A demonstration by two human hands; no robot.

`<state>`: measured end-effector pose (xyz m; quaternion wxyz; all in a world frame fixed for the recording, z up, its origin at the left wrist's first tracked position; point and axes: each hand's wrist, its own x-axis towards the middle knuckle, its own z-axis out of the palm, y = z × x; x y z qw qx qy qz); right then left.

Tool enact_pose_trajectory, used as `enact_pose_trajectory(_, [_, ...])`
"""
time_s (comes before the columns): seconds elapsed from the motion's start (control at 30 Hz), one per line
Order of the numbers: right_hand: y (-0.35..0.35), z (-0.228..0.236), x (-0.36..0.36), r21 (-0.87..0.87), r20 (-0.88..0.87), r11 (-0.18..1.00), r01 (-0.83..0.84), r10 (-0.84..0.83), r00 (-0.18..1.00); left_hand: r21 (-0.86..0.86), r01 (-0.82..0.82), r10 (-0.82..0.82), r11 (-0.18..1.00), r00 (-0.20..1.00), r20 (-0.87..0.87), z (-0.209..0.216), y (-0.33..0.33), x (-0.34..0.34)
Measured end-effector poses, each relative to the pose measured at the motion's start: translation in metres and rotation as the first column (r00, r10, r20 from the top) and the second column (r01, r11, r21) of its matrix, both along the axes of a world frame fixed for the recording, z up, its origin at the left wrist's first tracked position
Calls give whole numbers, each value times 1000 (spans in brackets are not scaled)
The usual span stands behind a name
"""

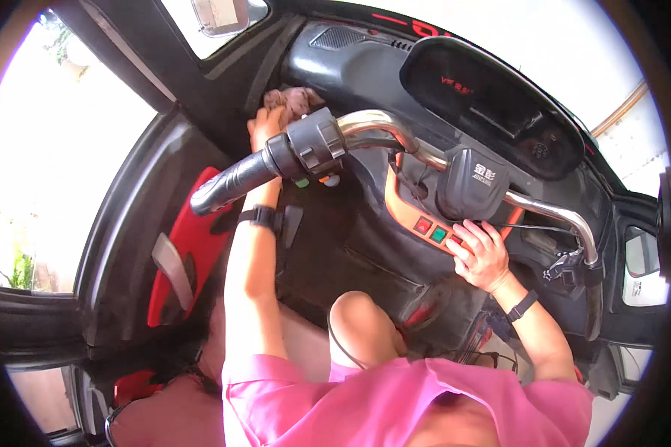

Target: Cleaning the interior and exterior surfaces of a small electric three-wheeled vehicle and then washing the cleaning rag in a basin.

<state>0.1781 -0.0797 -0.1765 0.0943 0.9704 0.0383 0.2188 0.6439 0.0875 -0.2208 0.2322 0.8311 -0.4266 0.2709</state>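
My left hand [265,127] reaches past the left handlebar grip [235,179] to the far left end of the black dashboard [358,71]. Its fingers are on a crumpled pinkish-brown cloth [294,100], which lies bunched against the dashboard; the grip and switch block hide part of the wrist. On the orange switch panel [399,205] below the handlebar centre, my right hand [482,257] rests with fingers stretched out and nothing held. Beside those fingertips sit a red switch [423,225] and a green switch [439,235].
Chrome handlebar tubing [380,119] spans the space between my arms and the dashboard, with a black cover [473,182] at its middle. A dark display [492,108] stands behind it. The door with a red panel [190,253] and grey handle [173,270] is at my left.
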Motion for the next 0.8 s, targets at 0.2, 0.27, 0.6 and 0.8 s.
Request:
enact_pose_trajectory(0.2, [-2, -2, -6, 23, -19, 1000, 17, -17, 1000, -164, 113, -126, 980, 989, -71, 66, 4, -31])
enact_pose_trajectory(0.27, [1, -1, -5, 9, -22, 1000, 18, -18, 1000, -264, 131, -129, 956, 991, 27, 87, -13, -26])
enact_pose_trajectory(0.6, [6, 1, 2, -5, -32, 1000, -10, 9, 999, -132, -30, 70, 991, 947, 312, 100, -59, 45])
enact_pose_trajectory(0.8, [3, 3, 3, 22, -12, 1000, 7, -6, 1000, 103, -212, 193, 972, 966, 170, 79, -51, 30])
